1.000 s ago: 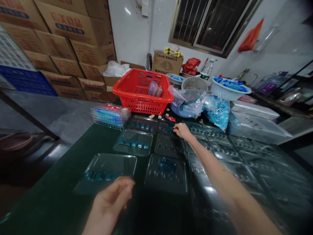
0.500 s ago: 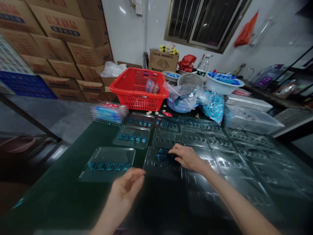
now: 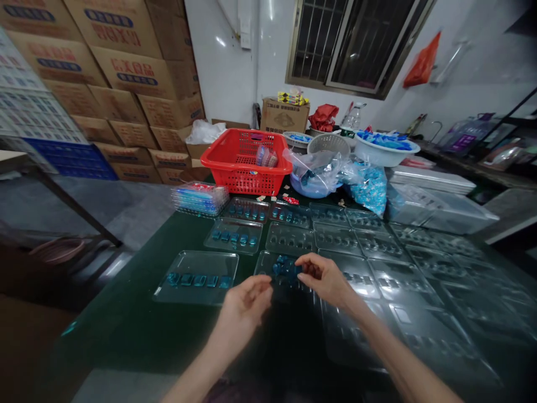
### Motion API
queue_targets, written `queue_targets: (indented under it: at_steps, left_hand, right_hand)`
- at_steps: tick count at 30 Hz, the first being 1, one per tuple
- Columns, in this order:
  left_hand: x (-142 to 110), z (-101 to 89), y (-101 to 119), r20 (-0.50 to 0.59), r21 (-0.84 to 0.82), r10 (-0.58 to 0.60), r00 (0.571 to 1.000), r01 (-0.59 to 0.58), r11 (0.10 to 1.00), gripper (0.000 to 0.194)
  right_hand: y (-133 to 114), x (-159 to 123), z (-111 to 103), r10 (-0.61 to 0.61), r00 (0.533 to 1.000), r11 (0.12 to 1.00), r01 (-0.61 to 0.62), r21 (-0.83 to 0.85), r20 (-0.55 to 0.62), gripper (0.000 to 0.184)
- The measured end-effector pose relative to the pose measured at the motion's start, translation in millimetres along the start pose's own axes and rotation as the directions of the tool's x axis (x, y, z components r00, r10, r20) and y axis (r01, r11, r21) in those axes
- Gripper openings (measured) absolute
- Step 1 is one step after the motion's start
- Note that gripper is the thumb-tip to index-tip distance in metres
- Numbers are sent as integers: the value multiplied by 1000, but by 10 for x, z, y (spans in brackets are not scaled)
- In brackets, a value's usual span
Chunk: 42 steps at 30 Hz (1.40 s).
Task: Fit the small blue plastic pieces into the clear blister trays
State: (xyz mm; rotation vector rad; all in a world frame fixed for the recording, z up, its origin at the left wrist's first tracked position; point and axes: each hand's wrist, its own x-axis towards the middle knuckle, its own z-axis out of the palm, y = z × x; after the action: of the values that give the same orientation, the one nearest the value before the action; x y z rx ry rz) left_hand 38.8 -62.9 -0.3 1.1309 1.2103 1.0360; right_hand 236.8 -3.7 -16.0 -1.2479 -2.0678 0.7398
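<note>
A small pile of glossy, see-through blue pieces (image 3: 282, 265) lies on a clear plastic tray (image 3: 263, 258) ahead of me. At the pile's right edge, my right hand (image 3: 325, 280) pinches one blue piece (image 3: 298, 269) between thumb and fingertips. Just left of and nearer than that tray, my left hand (image 3: 247, 308) has its thumb and fingers drawn together; whatever may be between them is hidden. Further left, another clear tray (image 3: 197, 260) carries a row of several blue pieces (image 3: 199, 281). Behind it, a smaller-looking tray (image 3: 255, 230) holds a similar row.
Many clear trays (image 3: 398, 280) cover the right side of the dark green table (image 3: 126, 291). Along the back stand a red basket (image 3: 251, 180), a stack of clear packs (image 3: 199, 198), a bag of blue pieces (image 3: 369, 187) and a white basin (image 3: 386, 151). Cartons (image 3: 130, 73) are piled at left.
My left hand has moved right, closer to the tray with the pile. My right hand stays at the pile, now with a blue piece visible at its fingertips. The view has shifted slightly.
</note>
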Motion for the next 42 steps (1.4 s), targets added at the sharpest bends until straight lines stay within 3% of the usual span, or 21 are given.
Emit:
queue_targets:
  at_steps: [3,6,11,16,19,23,26,31,34,37,42]
  left_hand:
    - [49,151,38,24,-28,59,998,-59,998,31]
    - [39,186,62,0,3,89,996,-89,996,24]
    - [-20,84,37,25,34,140,990,-141,989,22]
    - [-36,40,-5,39,98,225,974,-227,969,24]
    - [-31,38,-36,8,106,227,974,-227,968,24]
    - [-7,38,-113,27,-145,131,991,-125,981,21]
    - [5,41,-132,98,-361,48,994,-9,933,15]
    - [14,39,-79,172,-526,-95,981,173,833,12]
    - [43,37,-82,216,-634,-266,939,342,693,9]
    - [89,54,-113,301,-678,-357,884,461,572,10]
    - [182,95,-81,465,-611,-312,828,556,564,16]
  right_hand:
    - [-339,-122,108,-33,999,983,38,181,-28,24]
    - [-536,-185,211,-29,999,957,41,287,-46,22]
    - [-580,-194,305,105,994,876,-105,470,27,16]
    - [-601,-158,358,138,990,847,-115,520,-6,13]
    - [-630,-157,372,135,989,874,-93,477,-55,13]
    - [-687,-196,334,20,997,941,7,338,-76,20]
    - [-692,-224,290,-87,993,948,106,301,-74,24]
    - [-620,-226,280,-178,978,958,198,208,-113,23]
    - [-605,-218,280,-224,968,961,238,141,-108,25]
    - [-627,-224,263,-244,967,960,252,121,-73,26]
    - [-530,-110,132,-161,979,971,180,158,-127,17]
